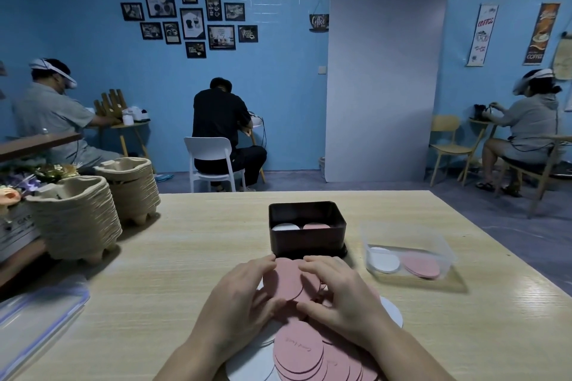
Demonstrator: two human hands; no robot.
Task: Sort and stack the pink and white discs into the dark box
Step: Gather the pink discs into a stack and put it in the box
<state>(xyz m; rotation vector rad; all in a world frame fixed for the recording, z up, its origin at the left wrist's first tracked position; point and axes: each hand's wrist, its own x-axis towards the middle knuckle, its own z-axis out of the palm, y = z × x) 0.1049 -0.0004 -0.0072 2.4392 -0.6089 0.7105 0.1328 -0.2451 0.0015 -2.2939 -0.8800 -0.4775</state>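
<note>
Your left grip point(238, 297) and right grip point(343, 294) both curl round a fan of pink discs point(288, 280) — at least three, overlapping — held just at 6 o'clock of the dark box point(306, 244). Inside the box sit two low stacks, one white stack point(284, 227) and one pink stack point(316, 226), so I'd judge you're not yet halfway. The loose pile point(306, 353) nearest you on the worktop point(185, 257) holds many more discs — too overlapped to count.
</note>
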